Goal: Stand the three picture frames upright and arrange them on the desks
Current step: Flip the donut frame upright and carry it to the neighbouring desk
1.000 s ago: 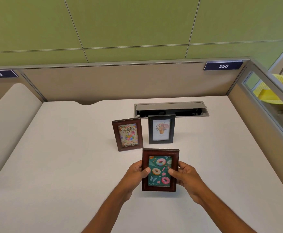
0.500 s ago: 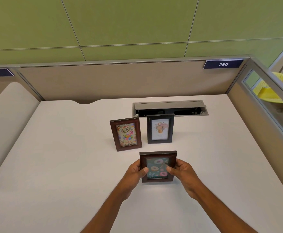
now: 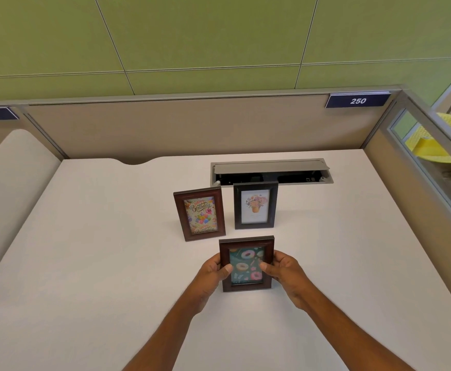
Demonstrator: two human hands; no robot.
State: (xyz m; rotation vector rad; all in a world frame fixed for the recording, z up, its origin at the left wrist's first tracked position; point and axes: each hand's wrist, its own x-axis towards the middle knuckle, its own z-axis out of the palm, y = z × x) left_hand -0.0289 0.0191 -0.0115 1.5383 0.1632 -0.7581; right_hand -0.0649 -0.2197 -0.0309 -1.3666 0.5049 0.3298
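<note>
Near the front middle of the table (image 3: 85, 263), the donut frame (image 3: 246, 264) is held upright between both hands, its picture side facing the camera. Its frame is dark reddish wood, and the print shows donuts on a teal ground. The left hand (image 3: 213, 274) grips the frame's left edge, thumb laid over the front and reaching onto the glass, while the right hand (image 3: 285, 271) grips the right edge the same way, thumb across the front rim. Both hands are closed on the frame; whether its bottom edge touches the table or hangs just above it cannot be told. Just behind it and slightly to the left stands the birthday frame (image 3: 199, 214), also reddish wood, upright and turned a little toward the right, with balloons and "Happy Birthday" lettering on its print. Beside that, to the right and apart from it, stands the flower frame (image 3: 255, 205), black, upright, showing a potted bouquet on a pale ground. Right behind the black one, a grey cable box (image 3: 271, 171) is sunk into the table with its lid raised. A beige partition (image 3: 178, 124) runs along the far edge, carrying a dark label (image 3: 358, 100) reading 250, with a green wall (image 3: 219, 36) above. At the far right, behind glass, something yellow and perforated (image 3: 433, 145) shows.
</note>
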